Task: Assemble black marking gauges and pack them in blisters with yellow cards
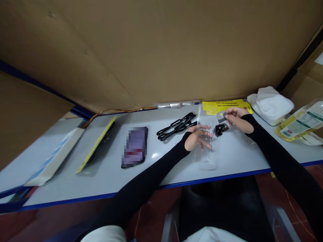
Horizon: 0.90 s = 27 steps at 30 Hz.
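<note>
My left hand (197, 137) rests on a clear plastic bag (207, 148) lying on the white table (106, 181), its fingers curled round the bag's upper part. My right hand (236, 117) pinches a small grey metal piece (221, 116) just above the bag's mouth. A small black part (220, 129) lies between the two hands, beside the bag. Both arms wear long black sleeves.
Black plastic handles (176, 126) lie left of my left hand. A yellow card (222, 106), a white cloth (270, 104) and a yellow packet (300, 124) sit at the right. A dark phone (135, 147) and long flat packs (97, 144) lie left. A cardboard wall stands behind.
</note>
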Motion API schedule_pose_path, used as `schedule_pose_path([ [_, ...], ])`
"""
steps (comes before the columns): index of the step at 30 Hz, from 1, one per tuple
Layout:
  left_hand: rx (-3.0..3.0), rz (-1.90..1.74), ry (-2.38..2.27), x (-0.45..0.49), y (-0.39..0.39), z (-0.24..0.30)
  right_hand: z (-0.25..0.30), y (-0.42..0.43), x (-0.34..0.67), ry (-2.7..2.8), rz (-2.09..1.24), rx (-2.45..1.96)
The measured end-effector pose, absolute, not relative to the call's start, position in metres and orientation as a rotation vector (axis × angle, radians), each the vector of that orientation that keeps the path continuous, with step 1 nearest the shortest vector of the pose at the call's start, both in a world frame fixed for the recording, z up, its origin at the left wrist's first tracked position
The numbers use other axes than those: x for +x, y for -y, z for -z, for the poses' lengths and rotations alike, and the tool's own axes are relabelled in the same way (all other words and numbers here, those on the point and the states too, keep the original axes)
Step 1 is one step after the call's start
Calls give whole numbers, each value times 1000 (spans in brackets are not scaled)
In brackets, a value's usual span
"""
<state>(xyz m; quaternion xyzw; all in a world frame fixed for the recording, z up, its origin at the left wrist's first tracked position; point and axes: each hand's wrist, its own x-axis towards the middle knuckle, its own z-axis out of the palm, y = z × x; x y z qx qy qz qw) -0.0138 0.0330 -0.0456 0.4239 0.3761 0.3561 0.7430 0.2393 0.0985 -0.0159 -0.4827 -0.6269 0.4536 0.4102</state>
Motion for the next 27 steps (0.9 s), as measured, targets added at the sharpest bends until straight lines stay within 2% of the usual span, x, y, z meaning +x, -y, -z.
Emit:
schedule_pose_path([
  [6,1078,-770,-1109,-34,-41,17,15,-95,236,1570,-1133,-1307],
  [9,1103,-915,-1330,-47,-50,4,17,-97,239,1593,-1131,-1339],
  [16,838,-1284,-1329,-90,-79,2,9,-94,240,1508,-1547,-1263],
  [20,539,-1540,-1355,-104,-87,-4,8,-91,240,1403,-1654,-1168],
  [23,547,-1413,-1493,-100,-88,-4,11,-91,239,1402,-1698,-1123],
  [27,1058,-989,-1859,-98,-84,2,13,-91,238,1415,-1746,-1095],
])
